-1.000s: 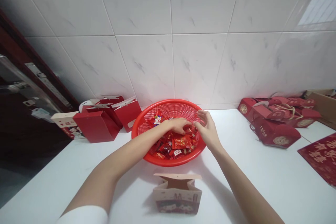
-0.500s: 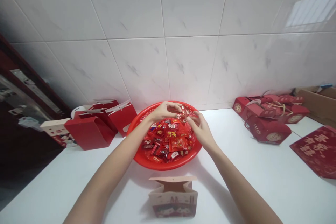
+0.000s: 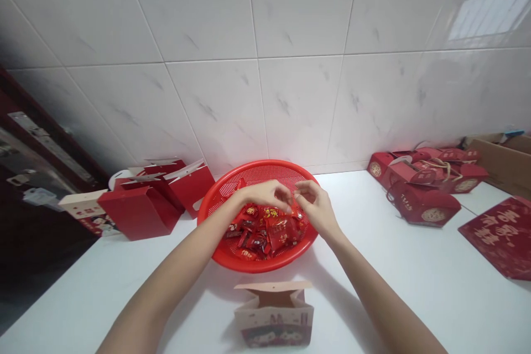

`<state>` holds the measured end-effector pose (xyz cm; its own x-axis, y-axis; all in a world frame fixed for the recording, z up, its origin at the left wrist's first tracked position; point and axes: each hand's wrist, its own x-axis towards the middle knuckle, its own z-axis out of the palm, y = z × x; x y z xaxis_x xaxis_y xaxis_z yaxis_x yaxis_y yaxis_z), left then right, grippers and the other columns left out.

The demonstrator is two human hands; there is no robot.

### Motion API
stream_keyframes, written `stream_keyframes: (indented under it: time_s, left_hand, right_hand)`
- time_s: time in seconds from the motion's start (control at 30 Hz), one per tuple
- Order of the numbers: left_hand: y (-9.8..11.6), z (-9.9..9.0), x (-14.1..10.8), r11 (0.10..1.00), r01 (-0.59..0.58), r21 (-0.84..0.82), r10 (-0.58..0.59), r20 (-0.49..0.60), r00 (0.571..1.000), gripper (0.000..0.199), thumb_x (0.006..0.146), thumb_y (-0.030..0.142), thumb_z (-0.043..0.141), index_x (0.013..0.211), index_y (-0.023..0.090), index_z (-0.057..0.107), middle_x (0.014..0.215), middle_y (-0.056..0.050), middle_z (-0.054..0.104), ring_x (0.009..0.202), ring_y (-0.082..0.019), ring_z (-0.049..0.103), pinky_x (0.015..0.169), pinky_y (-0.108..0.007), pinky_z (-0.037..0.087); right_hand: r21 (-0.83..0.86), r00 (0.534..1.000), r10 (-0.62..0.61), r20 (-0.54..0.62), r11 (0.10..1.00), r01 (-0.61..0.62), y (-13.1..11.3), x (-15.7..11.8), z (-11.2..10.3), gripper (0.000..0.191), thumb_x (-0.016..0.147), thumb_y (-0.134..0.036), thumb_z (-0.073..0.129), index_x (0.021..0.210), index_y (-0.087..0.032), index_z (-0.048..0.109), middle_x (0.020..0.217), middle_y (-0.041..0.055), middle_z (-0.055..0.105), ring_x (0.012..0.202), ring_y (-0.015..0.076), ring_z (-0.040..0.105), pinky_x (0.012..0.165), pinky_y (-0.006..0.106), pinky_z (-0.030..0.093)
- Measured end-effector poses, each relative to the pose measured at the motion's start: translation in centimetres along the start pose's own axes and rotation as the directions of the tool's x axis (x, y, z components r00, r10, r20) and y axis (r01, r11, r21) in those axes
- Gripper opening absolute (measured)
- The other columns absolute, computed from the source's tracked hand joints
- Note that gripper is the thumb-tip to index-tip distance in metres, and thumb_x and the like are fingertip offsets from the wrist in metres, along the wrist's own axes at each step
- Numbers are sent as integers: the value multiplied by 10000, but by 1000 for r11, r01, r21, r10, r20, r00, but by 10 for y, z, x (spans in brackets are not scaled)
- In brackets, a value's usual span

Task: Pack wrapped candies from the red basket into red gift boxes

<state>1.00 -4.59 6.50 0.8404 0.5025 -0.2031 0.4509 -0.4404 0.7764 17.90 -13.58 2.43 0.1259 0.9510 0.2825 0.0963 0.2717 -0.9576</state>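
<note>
A red perforated basket (image 3: 265, 267) holds several small red-wrapped candies (image 3: 282, 231). My left hand (image 3: 267, 194) reaches over the candies from the left, its fingers curled together near their right part. Facing it, my right hand (image 3: 314, 206) is above the basket's right rim, with thumb and fingers pinched together. The two hands are close but apart. Whatever either one holds is hidden or too small to name. In front of the basket stands a small printed paper bag (image 3: 274, 323), its top open towards me.
Red bags (image 3: 136, 211) and a cream printed box (image 3: 89, 211) stand at the left. Red gift boxes (image 3: 429, 202) are piled at the right, near a cardboard box (image 3: 501, 163) and a flat red printed piece (image 3: 504, 238). A tiled wall rises behind.
The gold-patterned red packet that was between my hands is no longer clearly visible. My left hand has moved right and lower over the candies, and my right hand has shifted slightly.
</note>
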Motion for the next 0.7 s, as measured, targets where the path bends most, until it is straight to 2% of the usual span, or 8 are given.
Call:
stream_keyframes:
  time_s: [0.07, 0.2, 0.27, 0.33, 0.43, 0.53, 0.6, 0.7]
  left_hand:
    - [1, 12, 2, 983, 61, 172, -80, 110, 991, 304, 646, 358, 844, 857, 178, 717, 814, -10, 726, 777, -183, 661, 684, -261, 482]
    - [5, 38, 9, 872, 142, 469, -236, 148, 960, 440, 553, 341, 881, 916, 182, 689, 794, -3, 705, 725, -209, 648, 598, -267, 454]
    - [5, 43, 11, 835, 145, 532, -254, 138, 957, 467, 572, 298, 856, 988, 179, 679, 826, -13, 709, 758, -225, 657, 598, -270, 450]
    - [3, 40, 12, 842, 130, 524, -227, 125, 966, 447, 618, 246, 805, 1037, 178, 665, 841, -15, 704, 772, -220, 657, 607, -267, 448]
    - [-3, 25, 8, 927, 124, 353, -165, 89, 982, 339, 672, 161, 714, 1004, 179, 647, 799, 3, 682, 733, -183, 643, 618, -254, 447]
    - [-5, 6, 2, 996, 89, -9, -88, 52, 995, 261, 705, 179, 703, 953, 174, 620, 768, 7, 679, 717, -157, 636, 653, -258, 463]
    - [-5, -4, -3, 973, 15, -230, -23, -36, 999, 272, 705, 229, 740, 939, 170, 616, 777, 6, 678, 725, -143, 624, 678, -263, 466]
    - [-2, -12, -7, 919, -61, -389, -21, -203, 979, 306, 666, 265, 798, 913, 166, 647, 758, 24, 653, 685, -109, 578, 644, -237, 432]
  right_hand:
    - [-12, 1000, -13, -13, 1000, 13, 0, 0, 0, 258, 751, -321, 596, 979, -202, 623, 967, 82, 699, 929, 246, 675, 876, 436, 545]
    - [-54, 1000, -18, -7, 998, 18, 0, -1, -1, 278, 747, -306, 576, 1001, -198, 617, 993, 85, 694, 949, 243, 665, 903, 443, 532]
    - [-63, 1000, -14, -5, 998, 14, 0, -1, -1, 283, 743, -304, 576, 1002, -197, 615, 1005, 88, 694, 953, 243, 664, 908, 445, 532]
    - [-62, 1000, -22, -11, 998, 21, 1, 0, -1, 277, 741, -302, 576, 994, -198, 614, 1019, 93, 694, 975, 246, 664, 933, 449, 527]
    - [-61, 999, -33, -16, 998, 32, 4, 1, -1, 266, 738, -281, 566, 987, -203, 617, 1051, 99, 699, 1035, 255, 662, 989, 461, 509]
    - [-49, 999, -35, -19, 998, 34, 10, 4, -1, 314, 721, -211, 520, 1017, -215, 626, 1117, 91, 702, 1112, 257, 650, 1039, 472, 484]
    - [-35, 999, -52, 5, 998, 52, 13, 6, -3, 428, 681, -151, 485, 1074, -224, 638, 1188, 77, 695, 1182, 254, 624, 1080, 471, 454]
    - [-30, 988, -125, 86, 991, 128, 10, 7, -6, 579, 637, -109, 493, 1178, -241, 652, 1300, 56, 664, 1277, 261, 568, 1122, 467, 412]
